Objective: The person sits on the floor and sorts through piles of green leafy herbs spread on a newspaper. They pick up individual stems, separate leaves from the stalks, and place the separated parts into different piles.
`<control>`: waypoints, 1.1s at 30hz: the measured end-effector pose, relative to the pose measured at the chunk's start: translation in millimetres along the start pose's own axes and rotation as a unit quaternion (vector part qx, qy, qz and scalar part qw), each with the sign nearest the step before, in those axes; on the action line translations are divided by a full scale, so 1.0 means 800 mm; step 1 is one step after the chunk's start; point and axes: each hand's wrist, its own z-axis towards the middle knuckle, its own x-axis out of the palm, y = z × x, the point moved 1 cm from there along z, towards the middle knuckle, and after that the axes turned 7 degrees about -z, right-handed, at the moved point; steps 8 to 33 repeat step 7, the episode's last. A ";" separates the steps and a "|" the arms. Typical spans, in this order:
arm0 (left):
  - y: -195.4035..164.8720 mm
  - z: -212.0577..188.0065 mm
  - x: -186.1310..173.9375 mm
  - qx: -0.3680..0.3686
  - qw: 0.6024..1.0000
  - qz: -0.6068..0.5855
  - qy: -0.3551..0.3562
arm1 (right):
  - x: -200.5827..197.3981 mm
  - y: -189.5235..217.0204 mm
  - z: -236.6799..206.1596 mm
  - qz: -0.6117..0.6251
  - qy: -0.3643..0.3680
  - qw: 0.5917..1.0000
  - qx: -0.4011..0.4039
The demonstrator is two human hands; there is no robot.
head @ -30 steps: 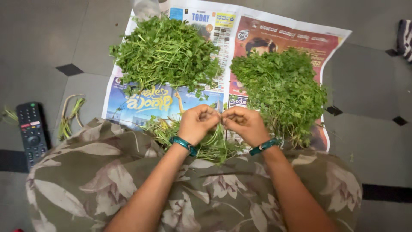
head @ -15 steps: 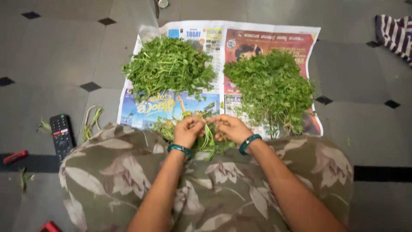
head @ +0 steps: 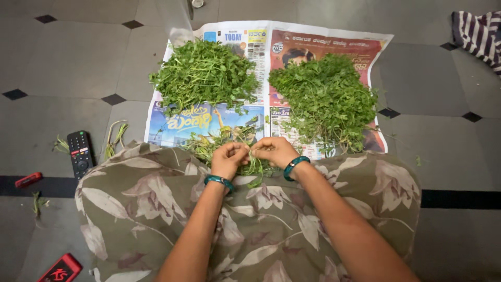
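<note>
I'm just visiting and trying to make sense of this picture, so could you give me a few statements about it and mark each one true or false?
1. Two heaps of leafy greens, a left heap and a right heap, lie on the newspaper. True.
2. The left hand and right hand are far apart. False: they meet over a green sprig.
3. A black remote control lies on the tiled floor. True.
4. Both wrists are bare. False: each wears a teal bangle.
</note>
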 end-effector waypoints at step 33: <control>0.003 0.000 -0.005 0.007 1.000 -0.005 0.020 | 0.002 -0.018 0.015 -0.027 0.003 0.999 -0.034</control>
